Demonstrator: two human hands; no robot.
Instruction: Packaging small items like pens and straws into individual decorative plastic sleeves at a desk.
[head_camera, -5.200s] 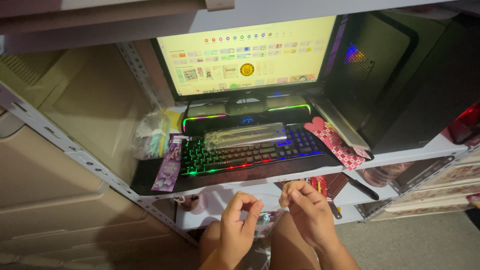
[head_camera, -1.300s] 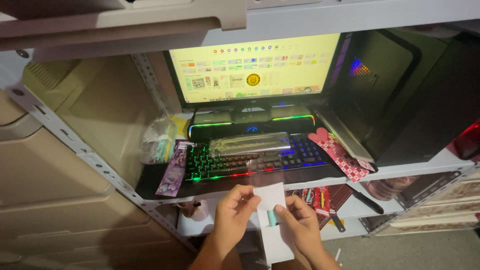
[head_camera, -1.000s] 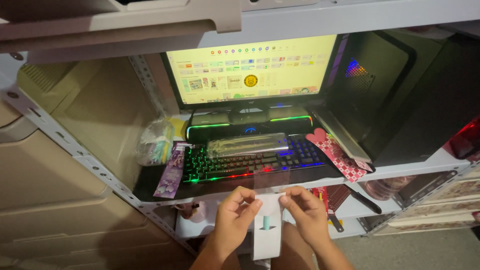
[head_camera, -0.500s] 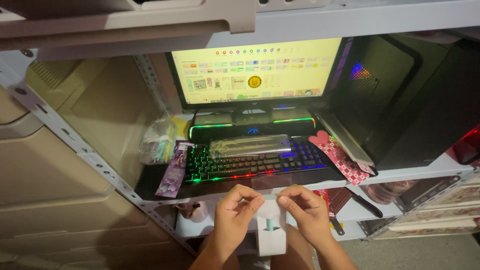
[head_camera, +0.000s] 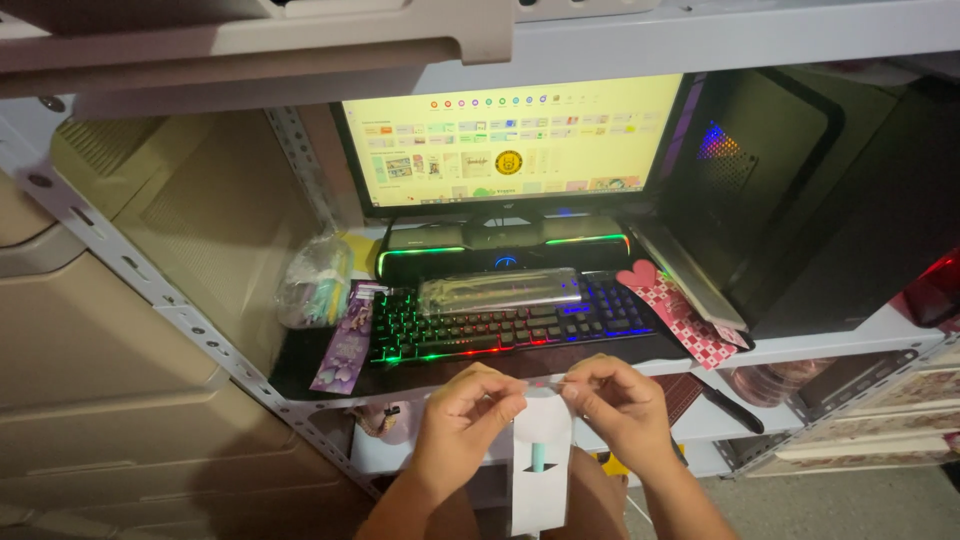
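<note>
My left hand (head_camera: 462, 425) and my right hand (head_camera: 618, 405) pinch the top corners of a small white paper card (head_camera: 540, 468) that hangs down between them over my lap. A little teal stick-shaped item (head_camera: 538, 455) sits in the middle of the card. Both hands are just below the front edge of a shelf carrying a lit rainbow keyboard (head_camera: 505, 328).
A monitor (head_camera: 510, 142) glows behind the keyboard, with a dark computer case (head_camera: 790, 190) to its right. A clear packet (head_camera: 500, 290) lies on the keyboard, a purple packet (head_camera: 345, 338) to its left, and a checked heart-tipped piece (head_camera: 680, 310) to its right. A beige cabinet (head_camera: 110, 340) stands left.
Five seconds ago my fingers were working together with no card showing. Since then the white card appeared between them and now hangs straighter, held by its upper corners.
</note>
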